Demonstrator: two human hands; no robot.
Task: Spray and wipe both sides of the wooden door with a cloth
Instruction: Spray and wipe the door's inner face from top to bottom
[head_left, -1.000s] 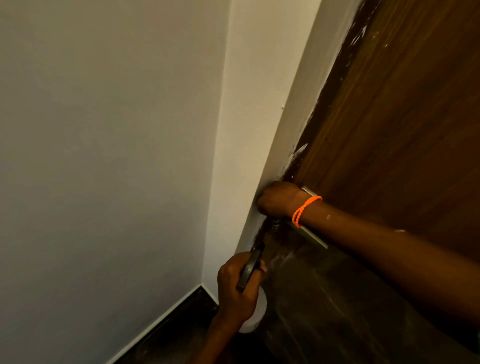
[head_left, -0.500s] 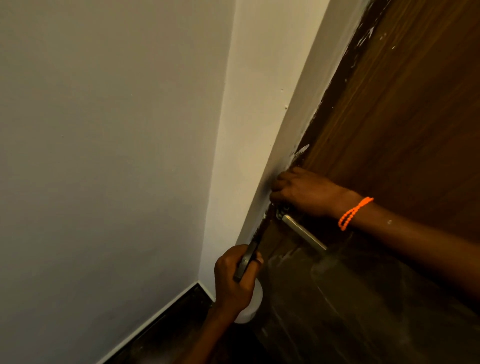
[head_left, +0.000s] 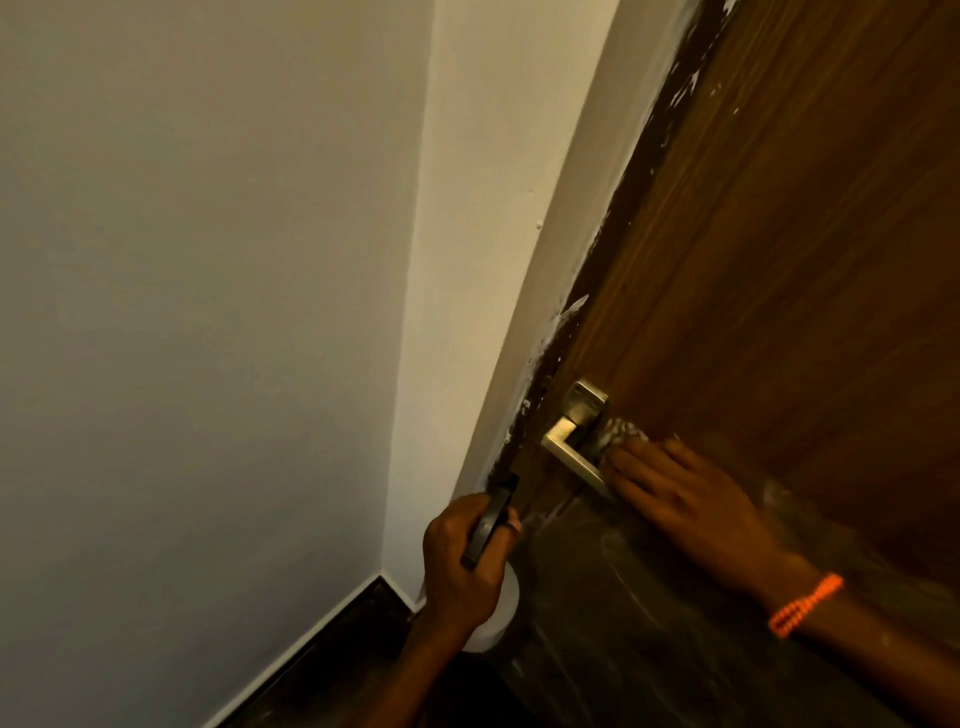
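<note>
The brown wooden door fills the right side, its left edge flecked with white paint. My right hand lies flat on the door just right of the metal lever handle, fingers straight, pressing a pale cloth that peeks out past the fingertips. My left hand grips a spray bottle by its black trigger head; the bottle's white body shows below the hand, close to the door's edge.
A white wall covers the left, meeting a white jamb strip beside the door. A dark skirting board runs along the wall's foot. An orange bead bracelet circles my right wrist.
My right hand has moved off the door's edge above the handle, down and right onto the door face, uncovering the lever handle. The left hand with the bottle has stayed put.
</note>
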